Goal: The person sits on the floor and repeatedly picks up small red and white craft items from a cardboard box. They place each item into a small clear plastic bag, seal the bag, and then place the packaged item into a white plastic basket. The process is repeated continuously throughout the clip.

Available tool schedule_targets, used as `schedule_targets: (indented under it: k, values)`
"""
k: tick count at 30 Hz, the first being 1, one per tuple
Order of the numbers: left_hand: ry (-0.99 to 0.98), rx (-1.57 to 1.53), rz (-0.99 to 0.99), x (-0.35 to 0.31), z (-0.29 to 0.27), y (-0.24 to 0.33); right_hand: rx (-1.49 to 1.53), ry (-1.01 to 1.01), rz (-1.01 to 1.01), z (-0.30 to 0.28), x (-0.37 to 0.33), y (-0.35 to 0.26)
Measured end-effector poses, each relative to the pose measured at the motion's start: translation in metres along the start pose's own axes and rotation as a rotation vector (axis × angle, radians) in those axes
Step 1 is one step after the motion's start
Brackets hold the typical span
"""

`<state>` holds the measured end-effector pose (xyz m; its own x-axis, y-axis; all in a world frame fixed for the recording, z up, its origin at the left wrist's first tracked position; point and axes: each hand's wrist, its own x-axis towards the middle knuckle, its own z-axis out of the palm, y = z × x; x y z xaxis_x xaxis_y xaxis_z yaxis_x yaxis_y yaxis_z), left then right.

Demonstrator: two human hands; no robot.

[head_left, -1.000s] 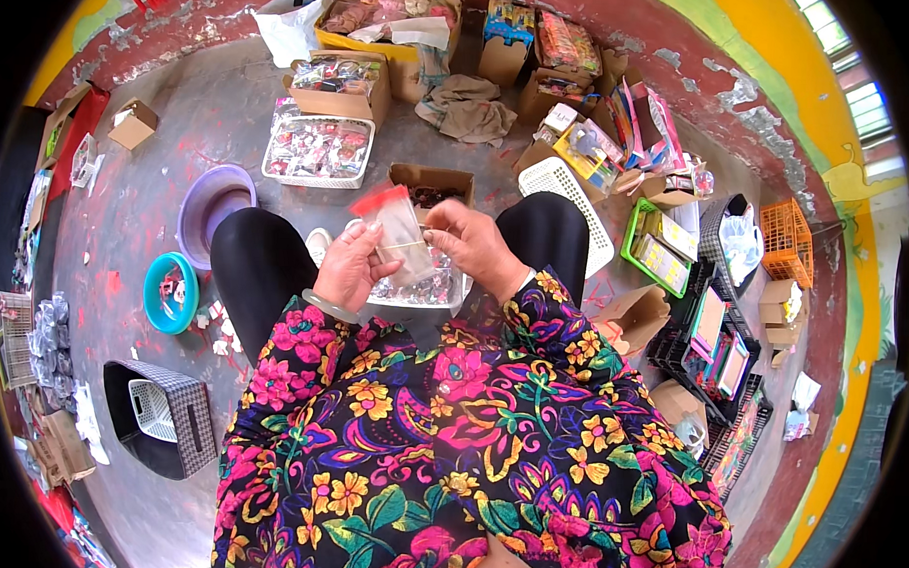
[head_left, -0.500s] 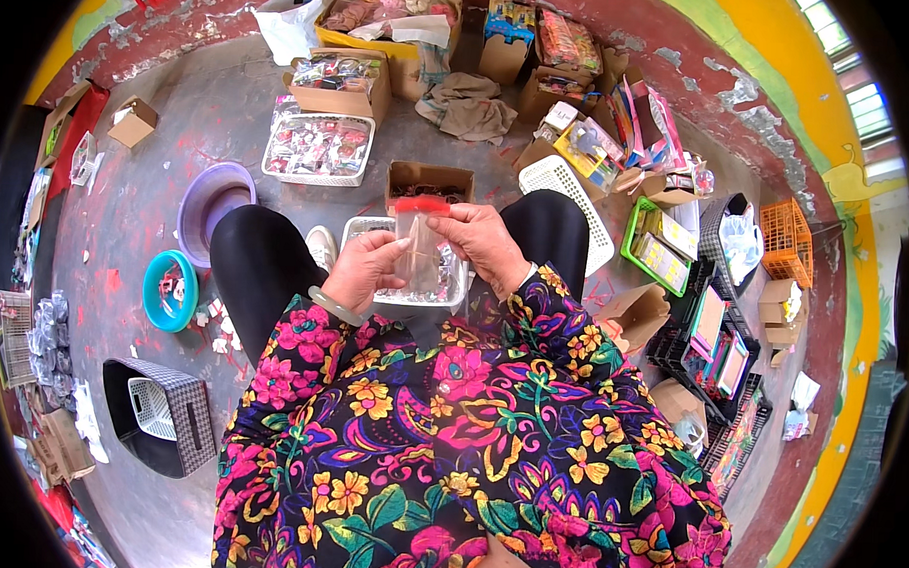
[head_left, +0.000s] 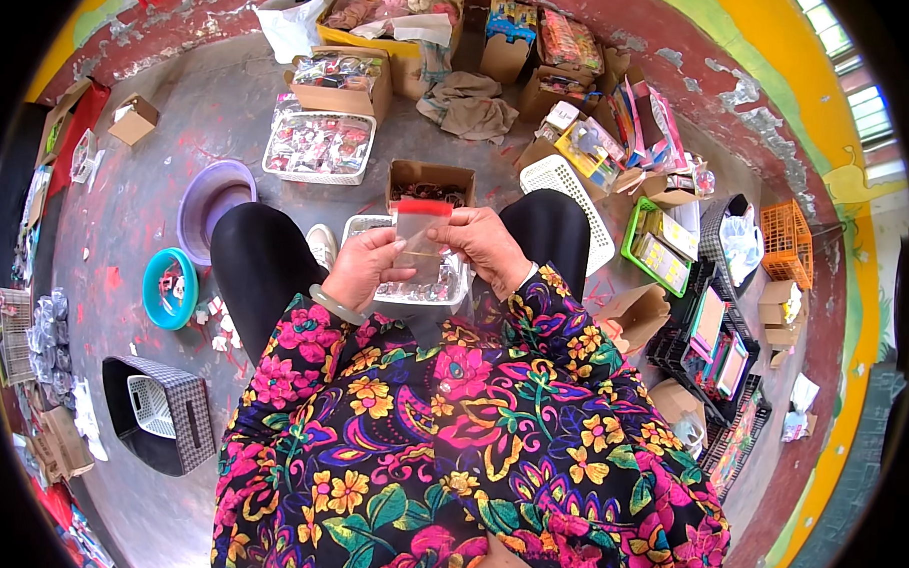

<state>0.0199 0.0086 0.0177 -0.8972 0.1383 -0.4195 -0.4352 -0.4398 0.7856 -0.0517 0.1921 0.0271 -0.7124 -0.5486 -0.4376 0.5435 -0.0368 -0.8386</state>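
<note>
Between my hands is a small clear plastic bag point(head_left: 420, 245) with a red strip along its top, held upright over my lap. My left hand point(head_left: 367, 268) pinches its left side, a bangle at the wrist. The fingers of my right hand point(head_left: 484, 244) grip its upper right side near the red strip. Whatever lies inside the bag is too faint to name. Below and behind it sits a white plastic basket point(head_left: 392, 294) of small packaged items, partly covered by my hands. Just beyond stands an open cardboard box point(head_left: 430, 173) with dark reddish contents.
A white basket of packets point(head_left: 319, 147) stands ahead to the left. On the left are a purple basin point(head_left: 215, 198), a teal basin point(head_left: 170, 290) and a checked bin point(head_left: 160, 416). Green point(head_left: 660, 247) and black crates point(head_left: 700, 361) crowd the right. Cardboard boxes line the far wall.
My left fingers have shifted slightly up along the bag. The right hand has moved off the red strip to just below it, leaving more of the strip showing.
</note>
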Motion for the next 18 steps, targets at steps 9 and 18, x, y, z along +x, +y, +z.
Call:
schedule_targets:
  k: [9,18]
  values:
    - [-0.039,0.275,0.089,0.002,-0.007,-0.007,-0.120,-0.134,-0.070,-0.008,0.004,-0.014]
    - [-0.069,0.690,0.307,0.005,-0.015,-0.015,-0.562,-0.106,-0.165,-0.015,-0.003,-0.015]
